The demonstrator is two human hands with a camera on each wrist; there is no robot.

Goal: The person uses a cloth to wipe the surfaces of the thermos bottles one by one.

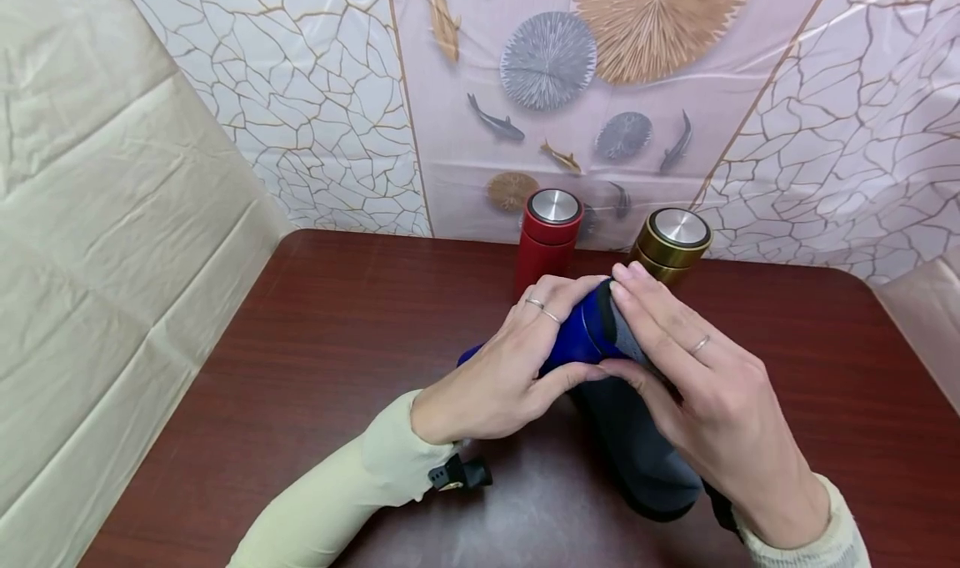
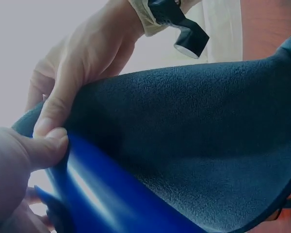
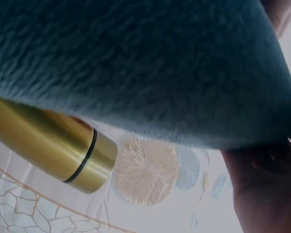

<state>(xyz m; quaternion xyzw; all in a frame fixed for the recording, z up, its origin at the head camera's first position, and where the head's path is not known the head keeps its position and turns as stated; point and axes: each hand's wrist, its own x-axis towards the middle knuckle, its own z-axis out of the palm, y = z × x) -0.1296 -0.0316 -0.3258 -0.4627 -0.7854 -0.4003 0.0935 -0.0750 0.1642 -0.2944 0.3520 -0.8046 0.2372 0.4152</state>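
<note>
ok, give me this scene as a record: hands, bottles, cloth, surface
left hand: grips blue bottle
right hand: holds grey cloth against the blue bottle's end
blue bottle pose: tilted
cloth hang: drapes below the bottle
other bottles: red bottle, gold bottle, standing beyond the hands
surface: reddish-brown table

My left hand (image 1: pixel 498 376) hides part of the blue bottle (image 1: pixel 576 341); base of red bottle (image 1: pixel 546 238) lost behind it. My right hand (image 1: pixel 712 393) covers gold bottle's (image 1: pixel 670 243) lower part, some grey cloth (image 1: pixel 637 447).
</note>
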